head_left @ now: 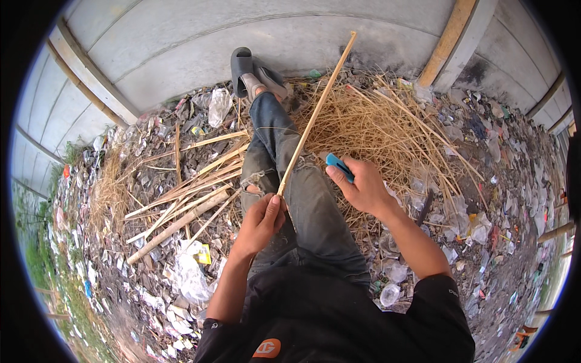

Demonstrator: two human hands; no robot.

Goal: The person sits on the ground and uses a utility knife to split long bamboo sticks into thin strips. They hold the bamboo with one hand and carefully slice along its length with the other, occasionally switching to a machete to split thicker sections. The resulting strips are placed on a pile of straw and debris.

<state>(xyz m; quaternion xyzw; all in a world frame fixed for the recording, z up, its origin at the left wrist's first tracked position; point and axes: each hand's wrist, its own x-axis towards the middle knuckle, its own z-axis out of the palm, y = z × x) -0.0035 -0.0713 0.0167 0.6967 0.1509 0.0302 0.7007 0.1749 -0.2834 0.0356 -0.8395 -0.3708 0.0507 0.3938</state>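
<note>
My left hand is closed around the lower end of a long, pale bamboo strip. The strip slants up and away over my crossed legs, its far tip near the wall. In my right hand is a blue-handled utility knife, gripped at the handle. Its front end points toward the strip, a short gap to the right of it. How far the blade is out is hard to make out. Beneath both hands are my worn, torn jeans.
A heap of thin bamboo shavings lies beyond my legs to the right. To the left are several split bamboo pieces and a thicker bamboo pole. Plastic litter covers the ground. A grey panel wall with posts stands ahead.
</note>
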